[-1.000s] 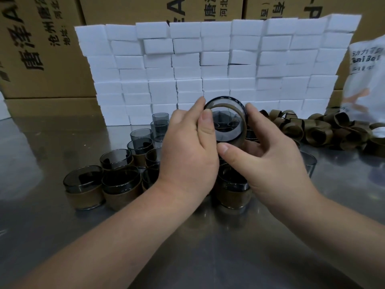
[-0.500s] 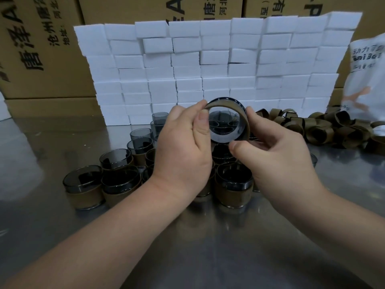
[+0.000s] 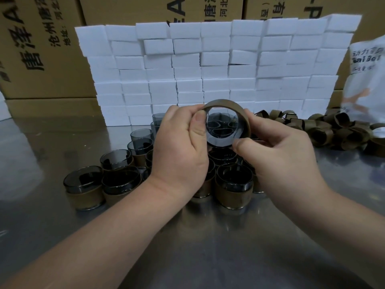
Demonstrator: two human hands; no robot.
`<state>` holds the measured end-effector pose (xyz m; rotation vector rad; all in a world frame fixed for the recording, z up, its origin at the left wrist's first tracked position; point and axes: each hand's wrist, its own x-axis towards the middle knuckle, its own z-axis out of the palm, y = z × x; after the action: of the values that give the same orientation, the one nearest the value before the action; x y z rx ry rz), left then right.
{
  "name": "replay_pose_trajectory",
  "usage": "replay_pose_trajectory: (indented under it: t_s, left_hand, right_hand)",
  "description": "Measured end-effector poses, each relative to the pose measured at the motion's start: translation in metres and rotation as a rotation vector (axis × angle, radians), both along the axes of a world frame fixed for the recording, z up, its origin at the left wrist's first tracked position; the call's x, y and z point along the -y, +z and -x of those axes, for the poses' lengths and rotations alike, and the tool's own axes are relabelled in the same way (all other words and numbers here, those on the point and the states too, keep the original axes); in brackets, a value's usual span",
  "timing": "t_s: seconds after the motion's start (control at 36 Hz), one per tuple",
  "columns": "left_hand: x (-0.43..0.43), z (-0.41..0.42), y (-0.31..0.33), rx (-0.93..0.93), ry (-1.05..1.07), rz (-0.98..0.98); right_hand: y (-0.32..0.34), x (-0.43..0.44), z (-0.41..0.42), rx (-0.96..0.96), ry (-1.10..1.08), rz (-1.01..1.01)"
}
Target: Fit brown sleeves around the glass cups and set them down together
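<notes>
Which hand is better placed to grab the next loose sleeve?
Right. The right hand sits nearest the pile of loose sleeves on the right side; the left hand would have to cross the held cup.

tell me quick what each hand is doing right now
Left hand: closed, gripping the sleeved glass cup on its left side.
Right hand: closed, pinching the same cup by its brown sleeve on the right.
</notes>
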<state>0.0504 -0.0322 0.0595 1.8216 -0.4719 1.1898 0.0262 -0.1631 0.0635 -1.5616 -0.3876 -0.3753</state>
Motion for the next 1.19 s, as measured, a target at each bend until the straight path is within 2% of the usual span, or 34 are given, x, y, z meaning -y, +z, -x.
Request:
replay_pose_trajectory:
  t_s: [0.5,0.67,0.78,0.89,0.97,1.08,1.19]
  left_hand:
    - [-0.003,-0.003,-0.003,-0.013,0.005,0.019]
    - [0.000,0.002,0.000,-0.106,-0.074,0.141]
    - [0.000,0.001,-0.002,-0.100,-0.101,0.081]
    - [0.000,0.001,0.001,-0.173,-0.217,0.128]
    - [0.001,0.003,0.001,-0.295,-0.358,0.172]
    - [0.000,0.001,0.001,-0.455,-0.569,0.323]
    - [0.000,0.000,0.004,-0.488,-0.639,0.397]
  right_hand:
    - [0.003,-0.002,0.003,0.069,-0.013,-0.046]
    - [0.005,-0.002,0.004,0.100,-0.031,-0.049]
    - [0.004,-0.001,0.002,0.106,-0.044,-0.064]
    - [0.004,0.000,-0.001,0.110,-0.036,-0.058]
    - [0.003,0.001,-0.004,0.127,-0.036,-0.047]
    - [-0.002,0.004,-0.010,0.141,0.002,-0.031]
    - [-0.005,0.006,-0.016,0.094,0.009,-0.003]
